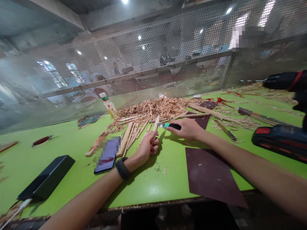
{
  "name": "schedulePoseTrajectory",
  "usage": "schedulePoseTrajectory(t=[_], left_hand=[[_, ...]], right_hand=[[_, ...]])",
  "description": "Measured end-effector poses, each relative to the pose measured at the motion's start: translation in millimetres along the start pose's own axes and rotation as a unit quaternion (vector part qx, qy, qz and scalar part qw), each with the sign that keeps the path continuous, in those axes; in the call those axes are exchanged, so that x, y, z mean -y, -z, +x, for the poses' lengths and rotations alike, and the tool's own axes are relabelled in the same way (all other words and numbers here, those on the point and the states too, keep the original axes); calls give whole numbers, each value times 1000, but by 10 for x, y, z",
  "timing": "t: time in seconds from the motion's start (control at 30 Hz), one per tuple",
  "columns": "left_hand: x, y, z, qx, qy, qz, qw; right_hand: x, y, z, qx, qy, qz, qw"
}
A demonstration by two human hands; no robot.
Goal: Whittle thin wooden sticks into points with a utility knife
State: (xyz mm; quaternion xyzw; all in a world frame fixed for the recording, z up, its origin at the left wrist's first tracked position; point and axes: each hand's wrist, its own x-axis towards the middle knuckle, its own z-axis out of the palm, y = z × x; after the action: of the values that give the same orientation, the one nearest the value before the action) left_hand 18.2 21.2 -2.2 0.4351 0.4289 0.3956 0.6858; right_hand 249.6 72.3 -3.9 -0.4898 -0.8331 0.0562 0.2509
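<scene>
Wooden stick [156, 123] clamped in left hand [148, 147], right hand [188, 128] closed on the knife [171, 126]; I'd keep strokes shallow and aimed away.

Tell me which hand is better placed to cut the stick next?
Probably the right hand: it grips the knife, its tip close to the stick that the left hand holds up.

green worktable [148, 188] backed by a perforated metal screen [153, 64]; ceiling lights [124, 1] glare overhead.
</scene>
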Motion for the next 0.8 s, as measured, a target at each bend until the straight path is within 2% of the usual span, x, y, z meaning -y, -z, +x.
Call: schedulePoseTrajectory(t=[0.1,0.17,0.3,0.4,0.47,0.67,0.8], left_hand=[[63,-14,-13,26,-40,43,998],[99,-25,-17,33,-67,60,995],[116,-42,-10,5,-100,76,992],[101,-47,5,-10,-93,70,993],[104,-42,20,-1,-84,58,995],[153,2,52,8,-105,64,992],[131,11,45,19,-92,64,994]], right_hand=[[-164,73,34,-45,-68,-2,997],[-233,123,44,-65,-88,-2,994],[-119,142,21,-65,-51,9,997],[77,90,-17,-46,8,13,999],[169,50,-39,-33,28,13,999],[193,-1,-55,2,21,10,1000],[190,-15,-57,14,10,13,1000]])
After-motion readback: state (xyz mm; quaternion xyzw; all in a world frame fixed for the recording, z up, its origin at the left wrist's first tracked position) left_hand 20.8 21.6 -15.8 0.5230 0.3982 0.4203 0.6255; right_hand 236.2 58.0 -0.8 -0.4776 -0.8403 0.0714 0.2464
